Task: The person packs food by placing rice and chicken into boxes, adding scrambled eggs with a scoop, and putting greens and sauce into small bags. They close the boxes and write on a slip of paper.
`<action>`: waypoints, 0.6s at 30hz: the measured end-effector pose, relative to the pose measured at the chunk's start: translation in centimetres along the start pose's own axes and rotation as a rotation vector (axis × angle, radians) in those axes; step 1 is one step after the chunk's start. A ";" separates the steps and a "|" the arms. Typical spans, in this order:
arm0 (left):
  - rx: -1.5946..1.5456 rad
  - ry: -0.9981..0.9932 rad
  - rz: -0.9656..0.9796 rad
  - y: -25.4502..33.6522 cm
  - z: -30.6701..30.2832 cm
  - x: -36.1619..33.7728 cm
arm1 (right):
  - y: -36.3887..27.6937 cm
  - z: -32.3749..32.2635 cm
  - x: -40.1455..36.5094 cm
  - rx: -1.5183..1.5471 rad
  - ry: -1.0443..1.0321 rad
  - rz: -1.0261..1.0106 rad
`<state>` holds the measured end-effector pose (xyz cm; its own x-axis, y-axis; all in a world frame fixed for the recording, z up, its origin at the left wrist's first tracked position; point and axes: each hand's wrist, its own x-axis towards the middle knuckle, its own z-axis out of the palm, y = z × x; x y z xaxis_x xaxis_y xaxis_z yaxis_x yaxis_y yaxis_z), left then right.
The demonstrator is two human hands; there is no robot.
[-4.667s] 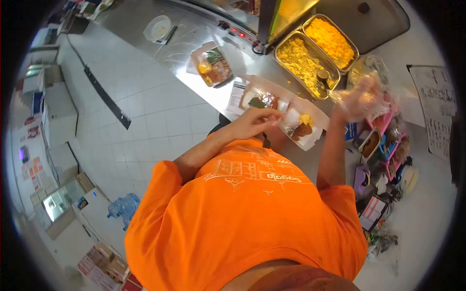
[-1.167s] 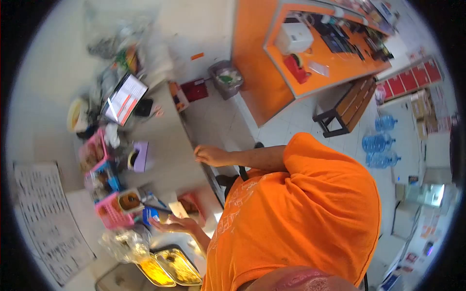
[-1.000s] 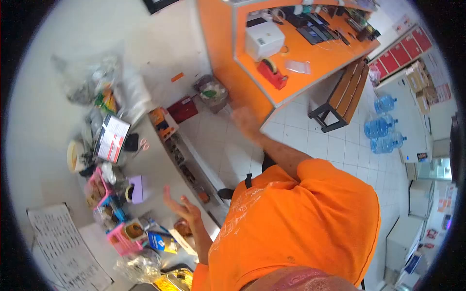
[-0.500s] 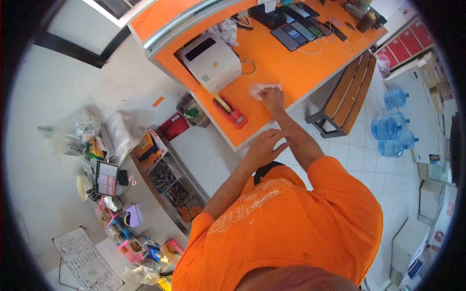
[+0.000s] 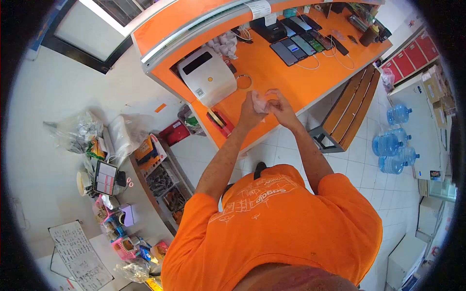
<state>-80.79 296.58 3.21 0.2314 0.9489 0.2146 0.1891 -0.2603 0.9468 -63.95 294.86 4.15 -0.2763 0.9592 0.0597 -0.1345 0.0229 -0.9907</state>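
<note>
The left hand (image 5: 252, 112) was closed around a crumpled, clear plastic bag (image 5: 260, 104), which it held up over the orange counter (image 5: 310, 80), near the front edge. The right hand (image 5: 281, 109) was partly open, its fingers bent and spread at the bag's other side (whether its fingertips pinched the plastic was too small to tell). The red tape dispenser (image 5: 221, 123) lay on the counter to the left of the hands, just in front of a white boxy machine (image 5: 208, 80). A thin ring (image 5: 243, 81) was beside that machine, and several phones (image 5: 293, 51) lay in a row farther back. A slatted wooden bench (image 5: 347, 109) stood at the counter's right.
</note>
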 end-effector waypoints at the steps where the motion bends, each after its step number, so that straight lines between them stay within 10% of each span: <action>1: -0.064 -0.026 -0.041 0.2 0.2 0.0 | -1.6 -0.1 -0.3 -0.048 -0.026 -0.012; 5: 0.140 0.040 0.123 2.0 0.9 0.9 | -5.0 0.6 -1.3 -0.027 0.047 -0.119; 11: 0.254 0.037 0.197 2.3 1.3 1.2 | -3.9 -1.1 -0.6 -0.789 0.253 -0.491; 18: 0.569 0.024 0.505 -0.3 0.9 1.2 | -0.1 -3.6 1.0 0.450 0.268 0.328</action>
<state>-79.74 297.62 2.94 0.4009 0.6919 0.6004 0.5299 -0.7098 0.4641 -60.78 296.87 3.83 -0.1302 0.9350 -0.3300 -0.4879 -0.3502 -0.7996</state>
